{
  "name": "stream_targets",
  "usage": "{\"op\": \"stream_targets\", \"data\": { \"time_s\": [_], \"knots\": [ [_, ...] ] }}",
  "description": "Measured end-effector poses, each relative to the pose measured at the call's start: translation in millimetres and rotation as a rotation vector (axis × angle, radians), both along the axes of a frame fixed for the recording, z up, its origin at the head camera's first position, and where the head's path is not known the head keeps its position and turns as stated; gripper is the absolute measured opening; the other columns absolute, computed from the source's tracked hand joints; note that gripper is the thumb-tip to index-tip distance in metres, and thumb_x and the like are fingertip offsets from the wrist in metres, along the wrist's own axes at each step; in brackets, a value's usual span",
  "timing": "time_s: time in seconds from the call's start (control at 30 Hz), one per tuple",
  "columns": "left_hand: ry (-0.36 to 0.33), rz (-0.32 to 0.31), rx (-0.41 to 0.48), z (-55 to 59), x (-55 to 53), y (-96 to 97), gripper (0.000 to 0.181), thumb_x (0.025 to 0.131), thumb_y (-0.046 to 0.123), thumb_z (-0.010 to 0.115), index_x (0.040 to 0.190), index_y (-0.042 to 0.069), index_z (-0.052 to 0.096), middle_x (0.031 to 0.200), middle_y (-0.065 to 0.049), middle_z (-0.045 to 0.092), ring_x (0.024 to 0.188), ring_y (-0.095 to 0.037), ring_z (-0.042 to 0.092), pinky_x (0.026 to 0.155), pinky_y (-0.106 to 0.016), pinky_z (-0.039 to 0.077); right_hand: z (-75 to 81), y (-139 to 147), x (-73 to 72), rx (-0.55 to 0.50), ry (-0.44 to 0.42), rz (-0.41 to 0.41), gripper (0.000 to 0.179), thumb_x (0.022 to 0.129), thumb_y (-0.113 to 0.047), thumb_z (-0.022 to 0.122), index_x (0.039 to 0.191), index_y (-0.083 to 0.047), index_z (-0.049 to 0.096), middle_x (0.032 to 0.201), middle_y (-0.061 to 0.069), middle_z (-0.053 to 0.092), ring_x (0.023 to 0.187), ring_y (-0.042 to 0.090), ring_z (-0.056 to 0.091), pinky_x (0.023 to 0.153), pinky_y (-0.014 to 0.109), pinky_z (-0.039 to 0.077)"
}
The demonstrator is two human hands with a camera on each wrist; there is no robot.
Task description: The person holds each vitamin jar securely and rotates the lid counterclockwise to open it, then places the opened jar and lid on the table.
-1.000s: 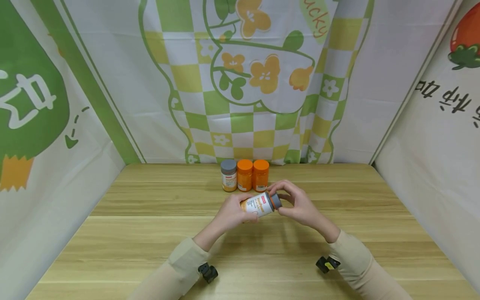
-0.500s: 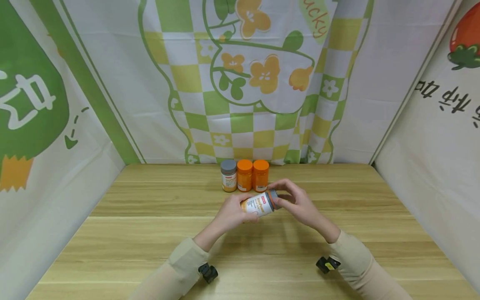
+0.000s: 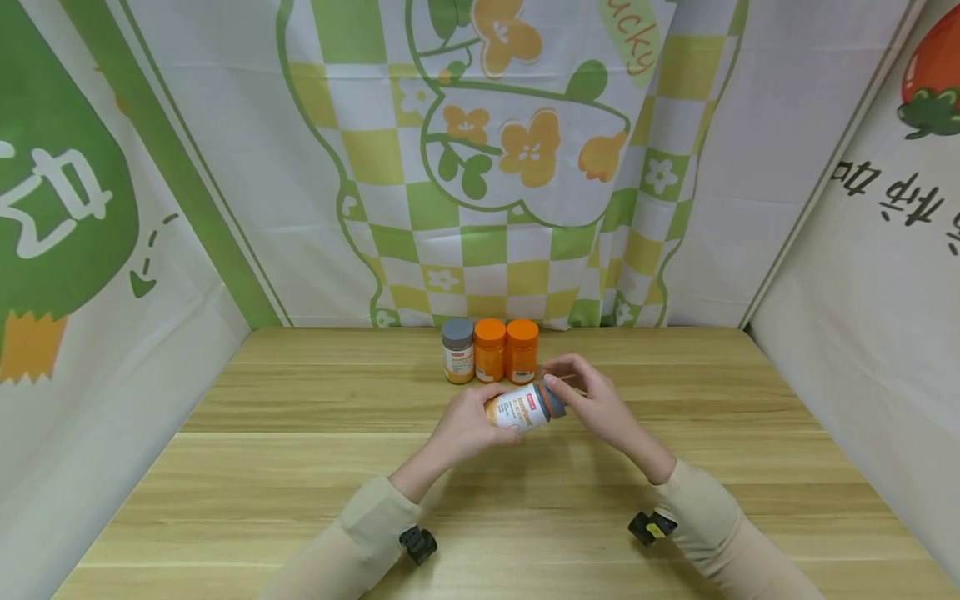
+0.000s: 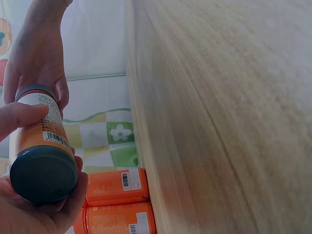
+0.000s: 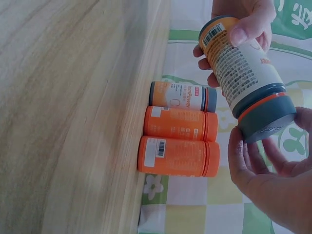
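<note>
Presently the left hand [image 3: 467,427] grips the white-and-orange bottle [image 3: 519,408], tilted above the counter [image 3: 225,500] just below the middle of the head view, and the right hand [image 3: 598,407] pinches its grey cap [image 3: 556,401] at the right-hand end. Compared with a moment ago, the right thumb [image 3: 566,395] sits higher on the cap while the bottle has barely moved, which suggests a fresh hold for turning; the cap remains on, an orange ring [image 5: 261,104] showing beside it. Farther up the frame, a grey-capped bottle [image 3: 458,356] and two orange bottles [image 3: 491,357] stand in a row before a checked cloth [image 3: 483,246].
</note>
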State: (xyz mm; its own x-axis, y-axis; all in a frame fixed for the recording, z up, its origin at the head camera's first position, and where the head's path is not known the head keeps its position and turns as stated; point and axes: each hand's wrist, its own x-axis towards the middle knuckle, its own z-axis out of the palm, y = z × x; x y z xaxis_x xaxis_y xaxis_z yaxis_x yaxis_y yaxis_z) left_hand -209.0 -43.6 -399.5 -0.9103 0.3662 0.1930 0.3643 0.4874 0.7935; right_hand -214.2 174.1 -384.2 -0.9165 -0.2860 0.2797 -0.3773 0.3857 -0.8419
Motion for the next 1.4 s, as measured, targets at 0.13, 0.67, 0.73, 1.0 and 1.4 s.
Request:
{"op": "stream_targets", "data": {
  "time_s": [0.13, 0.67, 0.73, 1.0, 1.4],
  "knots": [
    [0.022, 0.011, -0.008, -0.4, -0.5, 0.7, 0.054, 0.064, 0.018, 0.082, 0.114, 0.008, 0.064, 0.094, -0.006, 0.066, 0.075, -0.018, 0.057, 0.061, -0.028, 0.047, 0.6, -0.9, -0.6, 0.006, -0.077, -0.025, 0.035, 0.095, -0.034, 0.055, 0.120, -0.010, 0.056, 0.114, 0.014, 0.061, 0.093, 0.024, 0.064, 0.073, 0.034, 0.055],
    [0.028, 0.041, -0.018, 0.2, 0.9, 0.3, 0.053, 0.064, 0.018, 0.081, 0.113, 0.007, 0.065, 0.095, -0.007, 0.066, 0.074, -0.017, 0.057, 0.060, -0.028, 0.047, 2.6, 2.4, -0.7, 0.003, -0.236, 0.025, 0.045, 0.094, -0.038, 0.054, 0.122, -0.004, 0.056, 0.115, 0.018, 0.061, 0.090, 0.020, 0.064, 0.073, 0.036, 0.056],
    [0.025, 0.039, -0.013, -0.7, 0.1, -0.1, 0.054, 0.063, 0.019, 0.081, 0.113, 0.007, 0.065, 0.095, -0.008, 0.066, 0.074, -0.018, 0.057, 0.060, -0.028, 0.047, 2.5, 2.7, -0.3, -0.002, -0.223, 0.033, 0.045, 0.094, -0.037, 0.055, 0.124, -0.004, 0.055, 0.117, 0.018, 0.060, 0.093, 0.021, 0.063, 0.074, 0.037, 0.056],
    [0.012, 0.028, 0.004, 0.0, 0.1, -2.2, 0.055, 0.062, 0.021, 0.081, 0.113, 0.007, 0.065, 0.093, -0.007, 0.066, 0.074, -0.019, 0.057, 0.060, -0.028, 0.047, 3.0, 4.3, 1.7, -0.016, -0.130, 0.088, 0.039, 0.094, -0.029, 0.058, 0.126, -0.006, 0.055, 0.122, 0.019, 0.059, 0.095, 0.026, 0.064, 0.077, 0.038, 0.055],
    [0.001, 0.028, 0.010, 4.1, 2.8, -4.3, 0.055, 0.061, 0.023, 0.081, 0.112, 0.009, 0.065, 0.092, -0.005, 0.066, 0.072, -0.014, 0.056, 0.061, -0.028, 0.047, 1.7, 6.0, 1.8, -0.075, -0.016, 0.208, 0.031, 0.092, -0.011, 0.058, 0.123, -0.006, 0.055, 0.125, 0.019, 0.057, 0.110, 0.040, 0.056, 0.078, 0.031, 0.054]
  ]
}}
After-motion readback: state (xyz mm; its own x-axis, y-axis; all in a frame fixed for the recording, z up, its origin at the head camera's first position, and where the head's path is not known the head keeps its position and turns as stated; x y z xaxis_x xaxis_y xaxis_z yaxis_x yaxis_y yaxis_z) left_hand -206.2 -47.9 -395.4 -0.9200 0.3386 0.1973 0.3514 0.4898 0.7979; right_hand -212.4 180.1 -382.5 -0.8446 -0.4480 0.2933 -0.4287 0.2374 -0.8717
